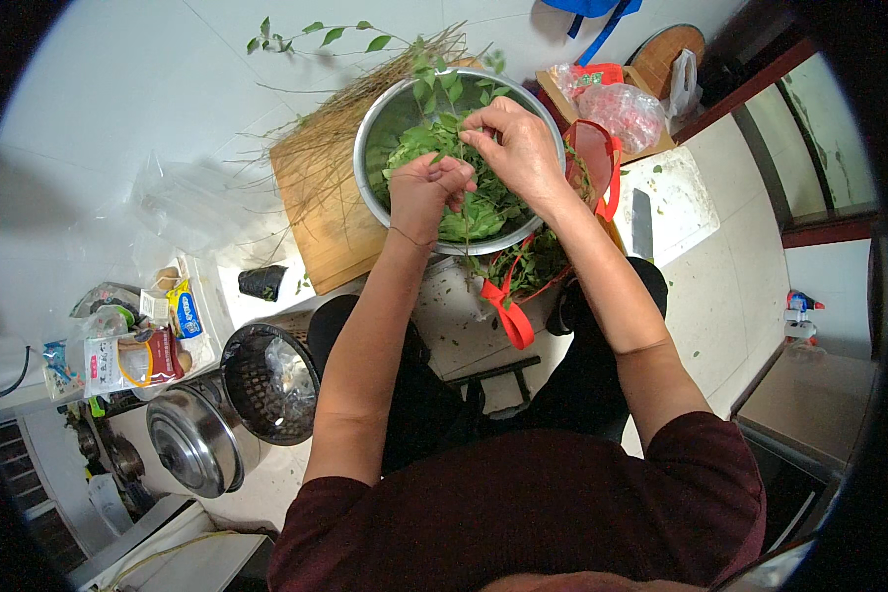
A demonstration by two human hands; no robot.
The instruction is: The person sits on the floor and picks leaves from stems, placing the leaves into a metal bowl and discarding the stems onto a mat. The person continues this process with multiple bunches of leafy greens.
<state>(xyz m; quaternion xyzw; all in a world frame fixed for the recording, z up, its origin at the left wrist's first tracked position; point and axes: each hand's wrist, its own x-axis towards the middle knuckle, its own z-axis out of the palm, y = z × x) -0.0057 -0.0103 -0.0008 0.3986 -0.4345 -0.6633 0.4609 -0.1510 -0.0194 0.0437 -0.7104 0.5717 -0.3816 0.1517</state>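
Both hands are over a large stainless steel bowl (368,170) that holds green leaves (473,218). My right hand (514,144) pinches a thin leafy stem (455,92) between thumb and fingertips. My left hand (433,185) is just left of it and lower, fingers curled near the same stem; whether it grips a leaf or the stem is hard to tell. Bare twigs (355,111) lie heaped on a wooden board (333,248) left of the bowl. A bag with red handles (514,325), holding more leafy stems (536,266), is below and right of the bowl.
A cleaver (641,222) lies on a white board (684,200) at right. A cardboard box (562,100) with plastic bags stands behind it. At left are a black cup-shaped container (261,283), food packets (133,359), a black basket (237,399) and a lidded steel pot (192,436).
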